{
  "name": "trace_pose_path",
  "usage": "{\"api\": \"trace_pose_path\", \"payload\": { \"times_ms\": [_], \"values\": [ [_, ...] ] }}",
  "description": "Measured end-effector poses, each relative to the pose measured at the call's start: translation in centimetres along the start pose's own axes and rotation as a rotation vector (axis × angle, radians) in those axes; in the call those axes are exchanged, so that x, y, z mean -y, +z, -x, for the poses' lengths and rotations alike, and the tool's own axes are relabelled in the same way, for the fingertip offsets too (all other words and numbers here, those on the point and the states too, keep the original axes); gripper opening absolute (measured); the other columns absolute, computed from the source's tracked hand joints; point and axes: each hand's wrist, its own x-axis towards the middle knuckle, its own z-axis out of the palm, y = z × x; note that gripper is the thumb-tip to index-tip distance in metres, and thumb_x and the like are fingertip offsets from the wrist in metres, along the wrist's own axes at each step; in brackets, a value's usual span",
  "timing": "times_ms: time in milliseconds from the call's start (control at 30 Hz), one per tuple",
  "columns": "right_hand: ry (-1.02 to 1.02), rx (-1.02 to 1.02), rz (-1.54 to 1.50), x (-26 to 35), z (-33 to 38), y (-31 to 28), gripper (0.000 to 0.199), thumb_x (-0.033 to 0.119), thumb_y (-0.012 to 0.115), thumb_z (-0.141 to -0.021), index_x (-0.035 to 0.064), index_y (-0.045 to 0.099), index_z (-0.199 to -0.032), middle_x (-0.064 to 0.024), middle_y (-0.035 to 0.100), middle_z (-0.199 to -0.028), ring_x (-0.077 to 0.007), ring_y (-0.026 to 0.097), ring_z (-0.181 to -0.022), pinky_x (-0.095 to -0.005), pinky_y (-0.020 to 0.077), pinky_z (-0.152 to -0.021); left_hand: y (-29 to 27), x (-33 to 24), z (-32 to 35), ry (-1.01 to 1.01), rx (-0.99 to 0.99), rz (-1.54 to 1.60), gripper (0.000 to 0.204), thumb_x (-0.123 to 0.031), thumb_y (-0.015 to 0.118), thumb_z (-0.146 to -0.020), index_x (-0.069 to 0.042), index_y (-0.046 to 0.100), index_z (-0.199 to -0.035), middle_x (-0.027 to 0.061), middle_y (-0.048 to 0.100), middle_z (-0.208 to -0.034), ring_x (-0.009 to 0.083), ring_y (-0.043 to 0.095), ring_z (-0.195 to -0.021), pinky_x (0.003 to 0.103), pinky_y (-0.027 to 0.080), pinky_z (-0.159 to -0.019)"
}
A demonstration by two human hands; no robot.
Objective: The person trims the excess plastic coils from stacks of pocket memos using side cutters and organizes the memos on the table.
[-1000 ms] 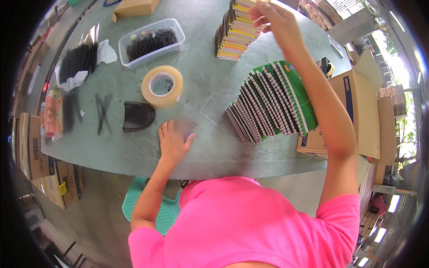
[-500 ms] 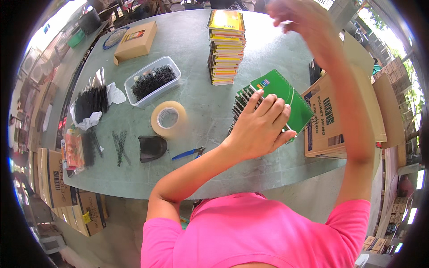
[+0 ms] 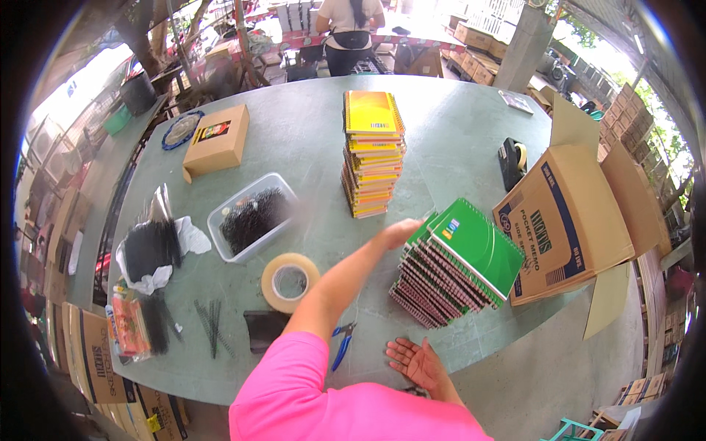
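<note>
A tall stack of green spiral notebooks [image 3: 471,253] stands at the right of the table, slightly turned and leaning. My left hand [image 3: 401,233] reaches to the far left side of this stack, at its top, and its fingers are hidden behind the covers. Below the stack, close to the table's near edge, my right hand [image 3: 415,361] is open with its palm up and nothing in it. Beyond my left hand rises a stack of yellow spiral notebooks [image 3: 371,114]. Blue-handled pliers [image 3: 341,350] lie left of my right hand.
An open cardboard box [image 3: 553,220] stands at the right, with a black tape dispenser [image 3: 509,163] behind it. On the left are a tape roll [image 3: 271,273], a clear tub [image 3: 239,251] of black coils, loose spiral wires [image 3: 213,327] and a brown box [image 3: 220,140]. A person [image 3: 350,29] stands far back.
My right hand has come down from the upper right to the near table edge. My left hand has moved from the green notebooks' top to their far left side. The view has tilted up.
</note>
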Motion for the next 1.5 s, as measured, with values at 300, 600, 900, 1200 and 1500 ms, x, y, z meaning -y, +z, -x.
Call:
{"api": "trace_pose_path", "payload": {
  "times_ms": [300,600,900,1200,1500],
  "values": [
    [-0.243,-0.051,-0.024,4.0,-1.2,-0.6,0.076,0.057,0.046,-0.086,-0.0088,0.038,-0.124,-0.0216,0.048,-0.127,-0.0333,0.046,-0.12,-0.0464,0.0373,-0.1,0.3,2.4,3.0,-0.193,0.25,0.082,0.039,-0.035,0.054,-0.089,-0.005,0.059,-0.113,0.0051,0.062,-0.106,0.014,0.056,-0.095,0.031,0.045,-0.084],
    [-0.09,-0.142,0.355,15.5,-4.8,1.2,0.085,0.071,0.043,-0.08,-0.0018,0.044,-0.123,-0.0146,0.057,-0.114,-0.0278,0.055,-0.107,-0.0414,0.0469,-0.088,6.3,2.5,11.2,-0.142,-0.294,0.492,0.045,-0.038,0.048,-0.092,-0.007,0.052,-0.124,0.0054,0.057,-0.119,0.0175,0.049,-0.111,0.034,0.036,-0.097],
    [-0.358,-0.134,0.694,21.2,-10.2,6.6,0.065,0.057,0.039,-0.089,0.0034,0.046,-0.125,-0.0111,0.056,-0.117,-0.0255,0.055,-0.106,-0.041,0.0469,-0.089,16.9,6.2,7.8,0.224,-1.303,0.147,0.067,-0.05,0.023,-0.096,0.003,0.029,-0.137,0.025,0.033,-0.137,0.0378,0.027,-0.128,0.042,0.019,-0.107],
    [-0.416,0.005,0.753,23.1,-10.4,8.5,0.058,0.05,0.037,-0.091,0.004,0.047,-0.125,-0.0105,0.056,-0.118,-0.0246,0.055,-0.105,-0.0402,0.0474,-0.089,19.8,5.2,4.0,0.162,-1.553,0.091,0.063,-0.044,0.026,-0.097,0.003,0.021,-0.139,0.0286,0.022,-0.139,0.0413,0.019,-0.129,0.047,0.014,-0.108],
    [-0.506,0.095,0.647,21.9,-9.7,8.3,0.052,0.044,0.036,-0.093,0.0046,0.047,-0.124,-0.01,0.055,-0.118,-0.0237,0.056,-0.105,-0.0394,0.048,-0.089,18.0,6.2,5.3,0.082,-1.552,0.085,0.054,-0.036,0.035,-0.095,0.001,0.032,-0.135,0.0262,0.034,-0.131,0.039,0.029,-0.123,0.045,0.02,-0.105]
  ]
}}
